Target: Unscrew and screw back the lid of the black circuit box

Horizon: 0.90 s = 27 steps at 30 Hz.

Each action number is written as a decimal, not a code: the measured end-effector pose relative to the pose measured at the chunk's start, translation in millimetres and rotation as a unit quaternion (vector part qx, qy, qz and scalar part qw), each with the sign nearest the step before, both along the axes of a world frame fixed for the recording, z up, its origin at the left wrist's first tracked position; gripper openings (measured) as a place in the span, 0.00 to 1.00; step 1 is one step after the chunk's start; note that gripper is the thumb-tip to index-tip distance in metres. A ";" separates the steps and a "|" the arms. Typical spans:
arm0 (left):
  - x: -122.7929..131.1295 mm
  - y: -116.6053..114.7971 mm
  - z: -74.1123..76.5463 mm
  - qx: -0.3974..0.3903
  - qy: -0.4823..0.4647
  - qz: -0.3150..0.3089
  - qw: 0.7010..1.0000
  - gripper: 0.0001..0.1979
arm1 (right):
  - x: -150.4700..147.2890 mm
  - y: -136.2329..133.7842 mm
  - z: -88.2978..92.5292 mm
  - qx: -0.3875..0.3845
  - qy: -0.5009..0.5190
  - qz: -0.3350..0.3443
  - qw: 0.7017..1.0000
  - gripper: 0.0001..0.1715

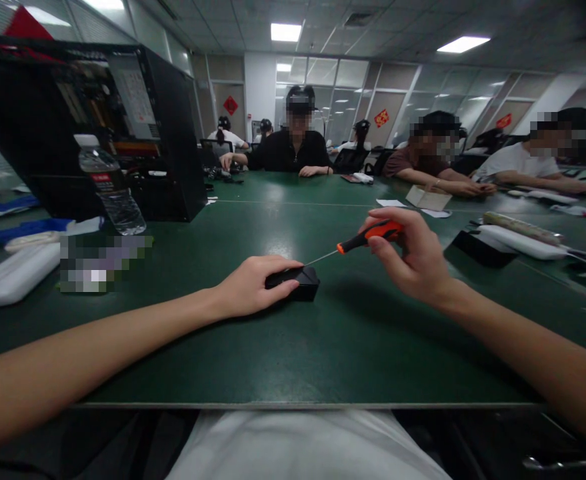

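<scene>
A small black box-shaped object (309, 287) rests on the green table (273, 367) in front of me; its exact kind I cannot tell. My left hand (255, 283) grips it from the left, thumb on the near side and fingers over the far side. An orange and black screwdriver (373, 235) is held by its handle in my right hand (413, 253). Its thin metal shaft slants down to the left, and the tip reaches the top of the black object near my left fingertips. Whether the tip sits in a screw is too small to see.
On the left stand an open black computer case (170, 133), a water bottle (110, 187) and a white device (17, 273). To the right lie a black box (483, 248) and a white power strip-like object (523, 241). A person (293, 150) sits opposite; others sit at right.
</scene>
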State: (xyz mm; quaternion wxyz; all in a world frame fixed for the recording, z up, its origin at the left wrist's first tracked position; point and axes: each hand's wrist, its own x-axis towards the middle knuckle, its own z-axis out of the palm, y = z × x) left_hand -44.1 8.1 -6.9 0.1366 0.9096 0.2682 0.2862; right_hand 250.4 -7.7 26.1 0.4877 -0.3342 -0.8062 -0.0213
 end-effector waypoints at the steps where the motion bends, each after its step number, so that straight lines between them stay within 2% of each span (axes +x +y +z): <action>1: 0.0 -0.1 0.3 -0.001 -0.001 0.002 1.000 0.19 | -0.1 -0.2 0.4 0.001 -0.003 -0.004 1.000 0.20; 11: 1.1 0.3 1.6 -0.001 0.004 0.004 1.000 0.18 | 0.7 -1.2 1.8 0.008 -0.025 0.028 0.999 0.21; 14: 1.3 0.3 2.2 -0.005 0.007 0.004 1.000 0.18 | -4.2 -4.9 7.7 -0.037 -0.020 0.048 0.998 0.22; 19: 1.4 -0.6 3.3 -0.009 0.016 0.011 1.000 0.19 | -17.6 -3.0 34.0 -0.135 -0.024 0.066 0.988 0.20; 24: 2.2 -1.0 2.2 0.000 0.017 0.016 1.000 0.21 | -40.3 17.6 66.2 -0.123 -0.085 0.047 0.988 0.12; 27: 2.5 -0.1 0.7 -0.003 0.010 0.022 1.000 0.23 | -55.8 30.8 81.0 -0.111 -0.116 0.087 0.983 0.08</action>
